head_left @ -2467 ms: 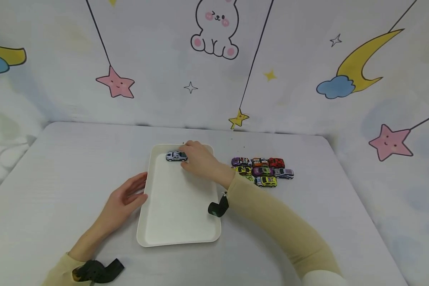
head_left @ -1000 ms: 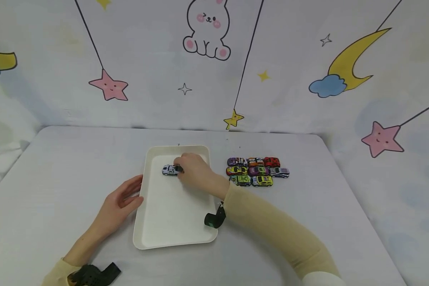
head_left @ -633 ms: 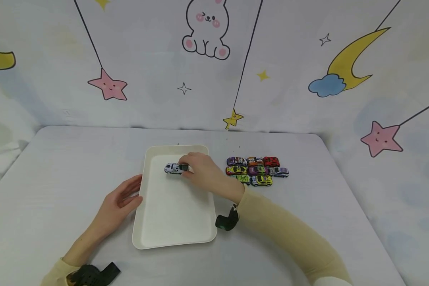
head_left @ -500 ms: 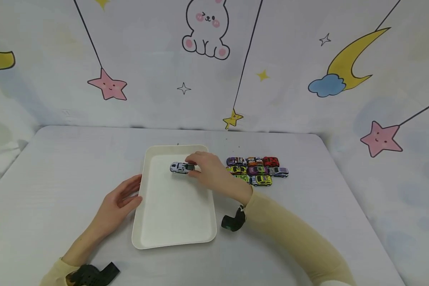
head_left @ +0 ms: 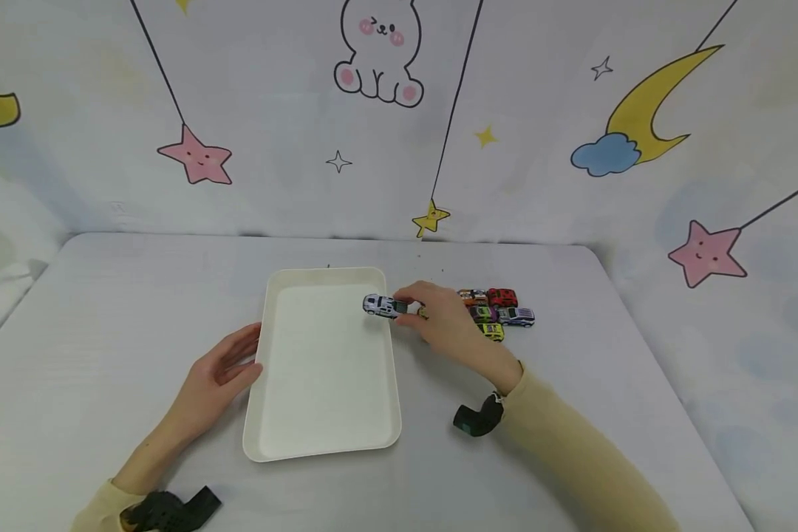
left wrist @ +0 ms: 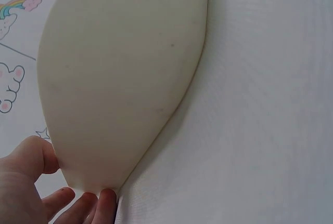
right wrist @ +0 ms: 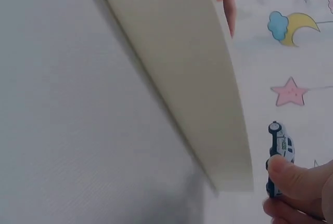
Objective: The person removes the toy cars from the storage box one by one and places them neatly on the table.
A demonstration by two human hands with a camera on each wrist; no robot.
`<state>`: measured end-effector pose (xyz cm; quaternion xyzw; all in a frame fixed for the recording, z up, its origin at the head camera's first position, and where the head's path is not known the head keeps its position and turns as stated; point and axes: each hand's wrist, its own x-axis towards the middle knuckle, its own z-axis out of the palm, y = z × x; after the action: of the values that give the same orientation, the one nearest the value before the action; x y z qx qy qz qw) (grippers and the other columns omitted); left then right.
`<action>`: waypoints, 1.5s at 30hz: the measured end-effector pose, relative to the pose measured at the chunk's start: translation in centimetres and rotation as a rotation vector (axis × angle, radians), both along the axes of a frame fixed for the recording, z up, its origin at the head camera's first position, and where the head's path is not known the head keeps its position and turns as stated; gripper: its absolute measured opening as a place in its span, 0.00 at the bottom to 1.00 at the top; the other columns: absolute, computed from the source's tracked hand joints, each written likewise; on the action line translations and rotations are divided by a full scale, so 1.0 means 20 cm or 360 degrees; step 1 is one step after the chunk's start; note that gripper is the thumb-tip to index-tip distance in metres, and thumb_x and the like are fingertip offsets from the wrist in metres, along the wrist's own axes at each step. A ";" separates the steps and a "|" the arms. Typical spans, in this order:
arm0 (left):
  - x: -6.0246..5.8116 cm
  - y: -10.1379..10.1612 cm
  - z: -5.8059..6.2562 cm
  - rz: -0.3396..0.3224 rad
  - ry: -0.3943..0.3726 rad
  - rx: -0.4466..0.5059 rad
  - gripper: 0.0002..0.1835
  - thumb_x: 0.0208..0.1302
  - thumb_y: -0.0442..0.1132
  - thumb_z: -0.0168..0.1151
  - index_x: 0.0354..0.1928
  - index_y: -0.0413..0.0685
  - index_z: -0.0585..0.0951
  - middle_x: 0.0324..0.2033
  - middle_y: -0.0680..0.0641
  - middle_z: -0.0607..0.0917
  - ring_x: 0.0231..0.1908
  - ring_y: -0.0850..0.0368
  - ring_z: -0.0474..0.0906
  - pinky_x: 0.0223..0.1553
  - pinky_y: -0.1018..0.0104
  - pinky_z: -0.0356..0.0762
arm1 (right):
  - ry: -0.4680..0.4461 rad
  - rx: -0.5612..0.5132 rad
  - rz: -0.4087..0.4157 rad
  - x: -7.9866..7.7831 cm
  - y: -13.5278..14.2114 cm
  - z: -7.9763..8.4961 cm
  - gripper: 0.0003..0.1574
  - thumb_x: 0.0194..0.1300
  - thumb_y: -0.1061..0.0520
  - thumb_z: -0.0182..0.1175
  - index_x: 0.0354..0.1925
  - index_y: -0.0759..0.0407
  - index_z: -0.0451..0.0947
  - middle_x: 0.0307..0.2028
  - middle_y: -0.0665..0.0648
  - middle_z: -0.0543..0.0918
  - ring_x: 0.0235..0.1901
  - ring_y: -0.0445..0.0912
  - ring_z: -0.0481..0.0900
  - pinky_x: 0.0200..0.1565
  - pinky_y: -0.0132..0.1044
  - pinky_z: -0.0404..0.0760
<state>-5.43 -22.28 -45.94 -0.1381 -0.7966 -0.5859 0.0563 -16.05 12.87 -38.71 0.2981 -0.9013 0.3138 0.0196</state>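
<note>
In the head view, my right hand [head_left: 447, 319] pinches a white toy car [head_left: 377, 305] by its rear end, between thumb and fingers. The car is held over the right edge of a white rectangular tray [head_left: 326, 369], near its far end. In the right wrist view the same toy car [right wrist: 285, 143] shows from the side, raised beyond the tray's outer wall [right wrist: 171, 68]. My left hand [head_left: 214, 380] rests at the tray's left side, its thumb and relaxed fingers touching the rim and outer wall, as the left wrist view also shows.
Several toy cars stand packed together right of the tray, partly hidden behind my right hand: a red car [head_left: 503, 298], a silver car [head_left: 516, 316] and a yellow car [head_left: 492, 332] among them. A white cloth covers the table [head_left: 140, 295]; a cartoon-printed backdrop [head_left: 273, 89] rises behind.
The white toy car has moved from the tray's far part, nearer first and then right, to the right edge in my right hand. My left hand has stayed at the tray.
</note>
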 end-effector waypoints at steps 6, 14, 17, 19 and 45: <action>-0.01 0.00 0.00 -0.0015 0.0009 0.0019 0.30 0.69 0.25 0.58 0.72 0.34 0.64 0.69 0.37 0.71 0.63 0.73 0.70 0.55 0.82 0.77 | 0.0161 -0.0010 -0.0092 0.02 0.20 -0.06 0.22 0.62 0.59 0.70 0.55 0.59 0.82 0.51 0.57 0.86 0.52 0.52 0.83 0.52 0.50 0.83; -0.01 0.00 0.00 -0.0003 0.0015 0.0004 0.30 0.68 0.25 0.59 0.72 0.34 0.65 0.68 0.33 0.71 0.63 0.73 0.71 0.54 0.82 0.77 | 0.0395 -0.0047 -0.0207 0.02 0.48 -0.13 0.24 0.60 0.65 0.70 0.56 0.62 0.80 0.52 0.62 0.84 0.49 0.57 0.83 0.48 0.55 0.84; -0.01 0.00 -0.01 0.0000 0.0012 0.0000 0.31 0.68 0.25 0.59 0.72 0.34 0.65 0.68 0.32 0.70 0.63 0.73 0.71 0.54 0.82 0.77 | 0.0463 -0.0059 -0.0262 0.04 0.56 -0.16 0.25 0.59 0.67 0.70 0.56 0.62 0.80 0.51 0.63 0.84 0.49 0.58 0.83 0.47 0.55 0.83; -0.01 -0.01 -0.01 0.0004 0.0011 0.0001 0.31 0.68 0.25 0.59 0.72 0.34 0.65 0.68 0.33 0.71 0.63 0.73 0.71 0.54 0.82 0.77 | 0.0503 -0.0065 -0.0300 0.05 0.62 -0.18 0.25 0.59 0.68 0.69 0.55 0.62 0.80 0.51 0.63 0.84 0.50 0.58 0.82 0.48 0.54 0.82; -0.01 0.00 -0.01 0.0013 -0.0004 -0.0004 0.31 0.69 0.26 0.60 0.72 0.35 0.65 0.67 0.31 0.70 0.63 0.73 0.71 0.54 0.82 0.77 | 0.0772 -0.0227 -0.0489 0.13 0.95 -0.39 0.29 0.50 0.85 0.61 0.50 0.69 0.81 0.46 0.65 0.82 0.47 0.59 0.77 0.54 0.16 0.65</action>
<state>-5.54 -22.35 -46.08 -0.1342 -0.7980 -0.5847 0.0575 -13.39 31.77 -46.55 0.2222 -0.8805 0.2893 0.3027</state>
